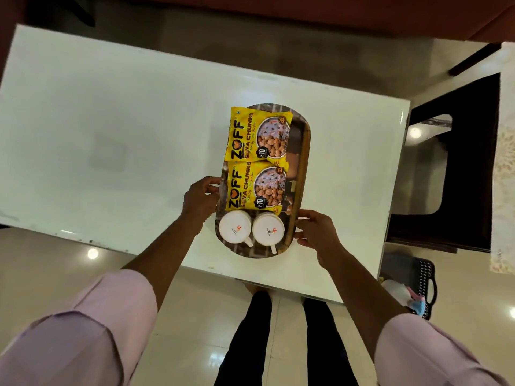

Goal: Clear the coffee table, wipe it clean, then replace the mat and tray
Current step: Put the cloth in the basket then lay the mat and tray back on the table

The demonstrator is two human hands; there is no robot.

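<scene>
A dark oval tray point(303, 151) with a wooden rim lies over the white glass coffee table point(111, 135), right of centre. On the tray are two yellow soya chunk packets point(257, 135) point(255, 189) and two upturned white cups point(234, 227) point(268, 229). My left hand point(202, 197) grips the tray's left rim beside the nearer packet. My right hand point(316, 229) grips the right rim beside the cups. I cannot tell whether the tray rests on the table or is held just above it. No mat is in view.
A dark wooden side table point(473, 174) with a glass inset stands off the coffee table's right end. A black plastic basket point(425, 288) holding cloths sits on the glossy tiled floor near the front right corner. A sofa's dark base runs along the top.
</scene>
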